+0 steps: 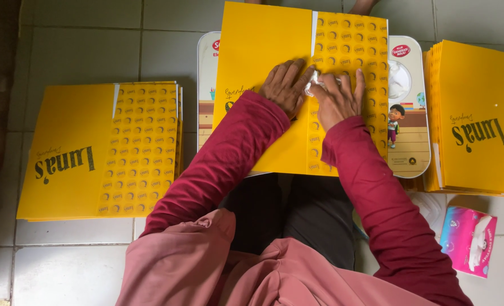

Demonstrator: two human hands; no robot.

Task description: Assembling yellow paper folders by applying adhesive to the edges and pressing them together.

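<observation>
Here, yellow folder (263,68) lies under both hands' fingers (351,85).

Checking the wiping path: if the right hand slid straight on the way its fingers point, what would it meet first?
Probably only more of the yellow sheet: the right hand points toward its far edge, with grey floor tiles beyond.

Pink tissue pack (468,240) on tiled floor (88,51)

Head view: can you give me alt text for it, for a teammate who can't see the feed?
Both hands, left hand and right hand, press a small white wad onto a yellow folded sheet lying on a printed tray. Stacks of matching yellow sheets lie on the tiled floor at left and right, with a pink tissue pack nearby.
</observation>
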